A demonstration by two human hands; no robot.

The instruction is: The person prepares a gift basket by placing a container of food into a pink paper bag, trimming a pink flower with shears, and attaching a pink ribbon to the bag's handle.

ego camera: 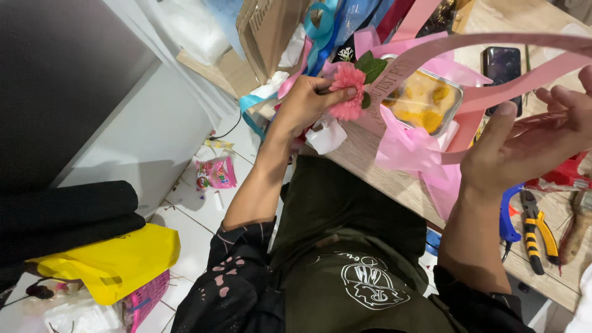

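Left hand (306,102) grip pinches pink flower (347,91), just left of the clear box (425,98). Right hand (530,139) grip closed on pink ribbon (493,92), right of box.

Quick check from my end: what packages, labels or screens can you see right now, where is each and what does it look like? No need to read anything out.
Clear lidded food container: table centre, rectangular, yellow contents, pink wrap around it.
Phone: table beyond the container, dark blank screen.
Cardboard box: top centre, brown, open flap.
Snack packet: floor at left, small, pink.
Yellow bag: lower left, crumpled.
Pink ribbon: printed band, arching toward the right hand.
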